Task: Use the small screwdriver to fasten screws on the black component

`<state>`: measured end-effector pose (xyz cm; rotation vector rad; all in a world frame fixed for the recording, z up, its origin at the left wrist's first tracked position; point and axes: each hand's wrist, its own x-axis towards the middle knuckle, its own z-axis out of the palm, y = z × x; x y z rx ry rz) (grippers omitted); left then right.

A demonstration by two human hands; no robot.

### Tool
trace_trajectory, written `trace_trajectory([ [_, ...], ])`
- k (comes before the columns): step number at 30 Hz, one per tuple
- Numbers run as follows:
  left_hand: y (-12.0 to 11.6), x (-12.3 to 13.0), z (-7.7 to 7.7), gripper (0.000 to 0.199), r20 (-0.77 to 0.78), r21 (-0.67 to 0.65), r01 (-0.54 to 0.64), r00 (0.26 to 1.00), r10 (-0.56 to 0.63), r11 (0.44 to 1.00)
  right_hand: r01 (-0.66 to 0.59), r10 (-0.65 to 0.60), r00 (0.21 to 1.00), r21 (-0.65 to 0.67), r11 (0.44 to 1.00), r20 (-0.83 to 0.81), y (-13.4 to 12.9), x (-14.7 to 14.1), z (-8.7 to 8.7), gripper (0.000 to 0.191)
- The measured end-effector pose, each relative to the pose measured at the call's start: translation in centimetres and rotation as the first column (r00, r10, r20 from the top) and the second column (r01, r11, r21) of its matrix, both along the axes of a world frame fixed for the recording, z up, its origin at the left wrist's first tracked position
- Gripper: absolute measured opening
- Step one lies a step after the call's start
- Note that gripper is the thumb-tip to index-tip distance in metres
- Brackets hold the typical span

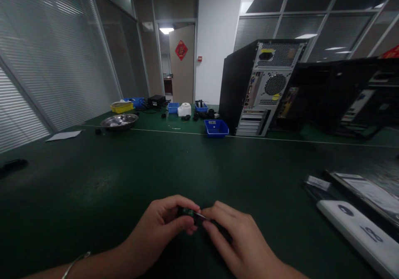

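Note:
Near the front of the green table, my left hand (170, 220) pinches a small green circuit board (187, 212) between thumb and fingers. Much of the board is hidden by the fingers. My right hand (233, 231) is closed on a thin metal-tipped tool (201, 216), whose tip reaches toward the right edge of the board. Whether the tip touches the board, I cannot tell. The rest of the tool lies hidden under the right hand, so its exact kind does not show.
At right lie a white device (358, 229) and a flat drive-like unit with a label (370, 191). A black computer case (240, 90) stands behind a blue tray (216, 129). Toward the back left are a metal bowl (120, 122) and a yellow bin (121, 107).

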<state>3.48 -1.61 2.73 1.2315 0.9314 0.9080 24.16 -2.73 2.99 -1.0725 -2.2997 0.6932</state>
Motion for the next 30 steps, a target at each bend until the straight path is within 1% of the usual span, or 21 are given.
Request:
trace_trajectory([
  [4,0.10,0.17,0.11,0.014,0.053,-0.014,0.020,0.998,-0.019,1.000,-0.001,-0.001,0.999,-0.044,0.999,-0.038,0.20,0.04,-0.21,0.017],
  [8,0.24,0.23,0.03,0.017,0.116,-0.026,0.050,0.992,-0.046,0.998,-0.010,0.004,0.996,-0.065,0.998,-0.087,0.34,-0.03,-0.30,0.018],
  [11,0.33,0.14,-0.03,0.018,0.139,-0.033,0.049,0.989,-0.044,0.998,-0.015,0.007,0.995,-0.076,0.997,-0.103,0.31,-0.02,-0.33,0.018],
  [14,0.49,-0.02,0.01,0.017,0.078,-0.025,0.016,0.997,-0.014,1.000,0.009,-0.019,0.990,-0.074,0.997,-0.139,0.24,-0.02,-0.38,0.018],
  [16,0.60,-0.13,0.03,0.015,0.016,0.011,-0.012,1.000,0.012,1.000,0.022,-0.030,0.985,-0.049,0.999,-0.169,0.14,-0.04,-0.33,0.018],
  [18,0.66,-0.21,0.00,0.012,-0.035,0.055,-0.035,0.999,0.037,0.998,0.003,-0.006,0.984,-0.019,1.000,-0.175,0.02,-0.07,-0.17,0.020],
  [21,0.62,-0.18,-0.11,0.013,-0.058,0.068,-0.040,0.997,0.044,0.997,-0.069,0.068,0.987,-0.004,0.998,-0.145,-0.11,-0.17,0.11,0.025],
  [24,0.44,-0.03,-0.16,0.018,0.002,0.056,-0.009,1.000,0.009,0.998,-0.089,0.088,0.989,-0.001,0.996,-0.117,-0.11,-0.23,0.17,0.030],
  [28,0.18,0.02,-0.11,0.030,0.103,0.024,0.071,0.992,-0.073,0.997,-0.053,0.052,0.996,-0.009,0.999,-0.076,0.09,-0.16,0.07,0.034],
  [30,0.14,-0.06,-0.22,0.034,0.178,0.002,0.119,0.977,-0.118,0.993,-0.039,0.037,0.996,-0.024,0.999,-0.086,0.22,-0.10,-0.01,0.035],
])
